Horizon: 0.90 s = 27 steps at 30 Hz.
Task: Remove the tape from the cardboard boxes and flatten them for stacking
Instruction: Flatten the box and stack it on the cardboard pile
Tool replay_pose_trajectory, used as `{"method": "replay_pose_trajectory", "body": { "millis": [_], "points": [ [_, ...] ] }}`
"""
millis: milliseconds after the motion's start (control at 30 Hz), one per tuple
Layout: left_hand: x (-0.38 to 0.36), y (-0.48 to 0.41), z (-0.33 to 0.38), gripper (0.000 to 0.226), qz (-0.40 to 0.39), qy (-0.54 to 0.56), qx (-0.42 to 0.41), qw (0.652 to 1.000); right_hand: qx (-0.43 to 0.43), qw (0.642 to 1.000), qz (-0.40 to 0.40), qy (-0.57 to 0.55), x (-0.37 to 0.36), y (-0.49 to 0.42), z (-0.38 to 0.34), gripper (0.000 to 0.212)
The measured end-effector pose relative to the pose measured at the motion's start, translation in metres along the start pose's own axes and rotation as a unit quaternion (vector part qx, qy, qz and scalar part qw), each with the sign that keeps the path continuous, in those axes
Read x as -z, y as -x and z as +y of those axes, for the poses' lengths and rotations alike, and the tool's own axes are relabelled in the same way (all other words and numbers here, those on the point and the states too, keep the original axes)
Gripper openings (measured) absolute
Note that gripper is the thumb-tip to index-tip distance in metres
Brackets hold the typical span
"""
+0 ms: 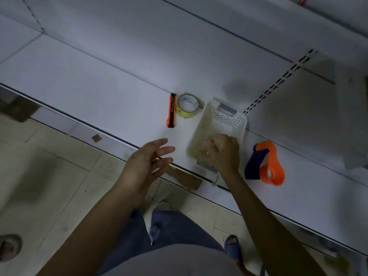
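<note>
A white perforated basket [233, 124] stands on the low white shelf [99, 96] and holds crumpled clear tape [201, 140]. My right hand [225, 152] is inside the basket's near end, fingers curled down onto the tape wad. My left hand [147, 162] hovers over the shelf's front edge to the basket's left, fingers spread and holding nothing. An orange utility knife [171, 110] and a yellowish tape roll [187, 105] lie beyond my left hand. No whole cardboard box is in view.
An orange and blue tape dispenser [266, 166] lies right of the basket. Cardboard scraps lie on the tiled floor [59, 176] under the shelf edge [185, 179] and at far left [18, 110]. My legs and sandals are below; another foot [9, 247] shows bottom left.
</note>
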<state>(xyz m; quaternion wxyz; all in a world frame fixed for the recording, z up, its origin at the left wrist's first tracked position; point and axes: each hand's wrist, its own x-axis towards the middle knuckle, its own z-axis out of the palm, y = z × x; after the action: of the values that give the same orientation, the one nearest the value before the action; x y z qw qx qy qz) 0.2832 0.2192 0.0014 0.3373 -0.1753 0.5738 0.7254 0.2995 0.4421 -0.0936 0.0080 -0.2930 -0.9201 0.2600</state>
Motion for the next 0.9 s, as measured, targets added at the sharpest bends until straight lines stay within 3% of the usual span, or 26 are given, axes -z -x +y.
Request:
{"method": "replay_pose_trajectory", "body": {
  "millis": [100, 167, 200, 267, 333, 367, 467, 567, 633, 767, 900],
  "points": [
    [0.001, 0.002, 0.005, 0.026, 0.026, -0.065, -0.101, 0.992, 0.049, 0.995, 0.067, -0.047, 0.010, 0.029, -0.023, 0.043],
    [0.008, 0.009, 0.012, 0.031, 0.072, -0.180, -0.247, 0.949, 0.107, 0.988, 0.053, -0.100, 0.016, 0.052, -0.049, 0.056],
    [0.015, 0.013, 0.018, 0.037, 0.099, -0.262, -0.320, 0.905, 0.151, 0.981, 0.049, -0.112, 0.019, 0.064, -0.066, 0.062],
    [0.036, 0.020, 0.037, 0.047, 0.154, -0.428, -0.426, 0.782, 0.259, 0.959, 0.053, -0.102, 0.026, 0.083, -0.102, 0.070],
    [0.063, 0.028, 0.060, 0.053, 0.196, -0.531, -0.478, 0.671, 0.348, 0.932, 0.064, -0.083, 0.034, 0.098, -0.141, 0.069],
    [0.076, 0.034, 0.074, 0.055, 0.214, -0.558, -0.493, 0.632, 0.385, 0.917, 0.072, -0.078, 0.038, 0.103, -0.160, 0.066],
    [0.109, 0.052, 0.121, 0.057, 0.258, -0.582, -0.536, 0.554, 0.502, 0.852, 0.123, -0.082, 0.056, 0.111, -0.223, 0.056],
    [0.132, 0.066, 0.174, 0.060, 0.280, -0.588, -0.574, 0.497, 0.560, 0.797, 0.214, -0.078, 0.079, 0.108, -0.289, 0.053],
    [0.143, 0.072, 0.205, 0.060, 0.280, -0.585, -0.599, 0.470, 0.565, 0.778, 0.264, -0.079, 0.092, 0.102, -0.332, 0.052],
    [0.159, 0.078, 0.264, 0.060, 0.267, -0.546, -0.644, 0.465, 0.544, 0.764, 0.335, -0.087, 0.115, 0.089, -0.396, 0.052],
    [0.165, 0.074, 0.321, 0.068, 0.254, -0.467, -0.680, 0.505, 0.458, 0.769, 0.402, -0.190, 0.143, 0.073, -0.433, 0.060]
  ]
}}
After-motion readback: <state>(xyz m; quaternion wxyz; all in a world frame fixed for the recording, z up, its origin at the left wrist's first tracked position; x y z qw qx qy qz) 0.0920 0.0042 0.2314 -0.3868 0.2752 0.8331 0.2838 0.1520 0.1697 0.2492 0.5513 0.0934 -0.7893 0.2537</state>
